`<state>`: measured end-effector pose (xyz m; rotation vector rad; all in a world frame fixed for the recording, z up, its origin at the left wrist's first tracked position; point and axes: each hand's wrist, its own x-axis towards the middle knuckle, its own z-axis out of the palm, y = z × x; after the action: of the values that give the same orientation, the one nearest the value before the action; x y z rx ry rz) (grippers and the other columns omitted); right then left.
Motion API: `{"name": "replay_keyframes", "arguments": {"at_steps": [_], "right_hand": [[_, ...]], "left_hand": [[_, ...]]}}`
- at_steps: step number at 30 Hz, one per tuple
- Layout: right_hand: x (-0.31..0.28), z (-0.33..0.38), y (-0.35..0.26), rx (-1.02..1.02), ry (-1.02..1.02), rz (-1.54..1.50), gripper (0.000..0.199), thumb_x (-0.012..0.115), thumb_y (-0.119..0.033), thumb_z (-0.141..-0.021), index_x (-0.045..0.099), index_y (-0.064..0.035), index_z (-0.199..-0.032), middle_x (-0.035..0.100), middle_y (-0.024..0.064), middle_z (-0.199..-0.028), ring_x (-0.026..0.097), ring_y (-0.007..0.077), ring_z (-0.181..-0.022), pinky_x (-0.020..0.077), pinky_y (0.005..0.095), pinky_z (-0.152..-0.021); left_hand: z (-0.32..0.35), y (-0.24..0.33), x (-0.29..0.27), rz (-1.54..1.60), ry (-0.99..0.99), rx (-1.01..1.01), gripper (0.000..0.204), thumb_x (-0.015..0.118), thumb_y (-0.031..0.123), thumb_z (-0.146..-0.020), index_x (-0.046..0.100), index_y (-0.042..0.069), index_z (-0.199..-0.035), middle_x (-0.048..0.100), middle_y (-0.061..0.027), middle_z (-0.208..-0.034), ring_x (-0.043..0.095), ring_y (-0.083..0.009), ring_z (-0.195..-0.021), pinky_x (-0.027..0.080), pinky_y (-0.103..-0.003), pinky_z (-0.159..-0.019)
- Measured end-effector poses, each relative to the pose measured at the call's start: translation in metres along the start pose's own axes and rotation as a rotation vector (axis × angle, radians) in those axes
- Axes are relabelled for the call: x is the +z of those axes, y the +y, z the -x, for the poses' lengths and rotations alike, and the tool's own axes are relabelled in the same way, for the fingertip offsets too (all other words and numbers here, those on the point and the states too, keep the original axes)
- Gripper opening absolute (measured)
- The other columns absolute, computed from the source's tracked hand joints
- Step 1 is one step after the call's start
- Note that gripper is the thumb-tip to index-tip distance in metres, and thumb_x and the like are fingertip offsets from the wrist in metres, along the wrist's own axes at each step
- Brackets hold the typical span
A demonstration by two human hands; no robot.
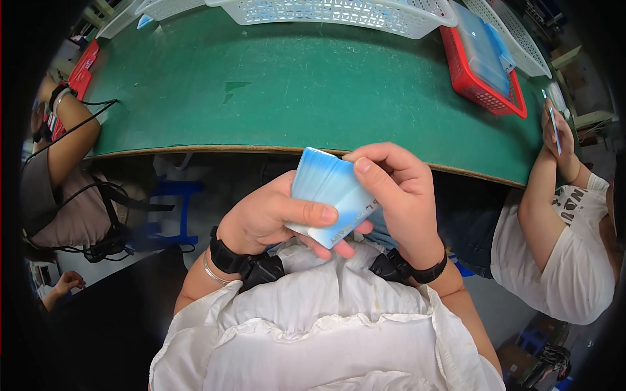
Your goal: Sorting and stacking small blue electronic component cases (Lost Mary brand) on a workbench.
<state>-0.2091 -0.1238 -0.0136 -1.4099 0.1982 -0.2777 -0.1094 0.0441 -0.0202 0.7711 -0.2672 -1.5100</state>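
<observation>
Green matte tabletop (293, 85) curves ahead, bearing white lattice baskets (339, 13) and a red mesh tray (479, 88). Below its edge, the left hand (261, 218) cradles a fanned stack of glossy blue-white cards (329, 195), thumb pressed across; the right hand (404, 189) pinches its top corner.

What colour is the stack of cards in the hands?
Light blue fading to white, stack of cards, head view.

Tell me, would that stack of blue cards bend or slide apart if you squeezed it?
The stack of blue cards looks thin and glossy, so single cards probably flex and slip. They are already fanned between the left hand and right hand, so a loose grip could likely spill them. It seems light.
</observation>
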Motion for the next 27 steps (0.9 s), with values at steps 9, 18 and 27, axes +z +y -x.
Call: {"name": "replay_keyframes", "arguments": {"at_steps": [9, 18, 27], "right_hand": [[-0.001, 0.003, 0.001, 0.046, 0.020, 0.068, 0.018, 0.062, -0.011, -0.093, 0.067, 0.0008, -0.106, 0.069, 0.0070, -0.091, 0.062, 0.0070, -0.074, 0.0498, 0.0199, -0.051], [-0.003, 0.006, 0.005, 0.030, 0.009, 0.041, 0.016, 0.061, -0.009, -0.094, 0.064, 0.0039, -0.104, 0.068, 0.0070, -0.092, 0.062, 0.0076, -0.079, 0.0512, 0.0216, -0.070], [-0.004, 0.005, 0.008, 0.054, -0.025, 0.035, 0.015, 0.057, -0.008, -0.095, 0.064, 0.0022, -0.102, 0.066, 0.0046, -0.090, 0.059, 0.0065, -0.080, 0.0484, 0.0222, -0.070]], "left_hand": [[0.001, 0.002, 0.002, -0.121, 0.132, 0.007, 0.058, 0.074, 0.018, -0.083, 0.049, -0.002, -0.131, 0.066, -0.0201, -0.110, 0.072, -0.0267, -0.085, 0.061, -0.026, -0.061], [-0.002, -0.006, -0.008, -0.050, 0.038, 0.026, 0.059, 0.074, 0.020, -0.082, 0.048, -0.004, -0.129, 0.066, -0.0202, -0.106, 0.072, -0.0280, -0.081, 0.060, -0.025, -0.055], [-0.002, -0.008, -0.012, 0.033, -0.034, 0.005, 0.054, 0.072, 0.020, -0.084, 0.050, -0.006, -0.126, 0.066, -0.0209, -0.105, 0.073, -0.0282, -0.078, 0.060, -0.023, -0.053]]}}
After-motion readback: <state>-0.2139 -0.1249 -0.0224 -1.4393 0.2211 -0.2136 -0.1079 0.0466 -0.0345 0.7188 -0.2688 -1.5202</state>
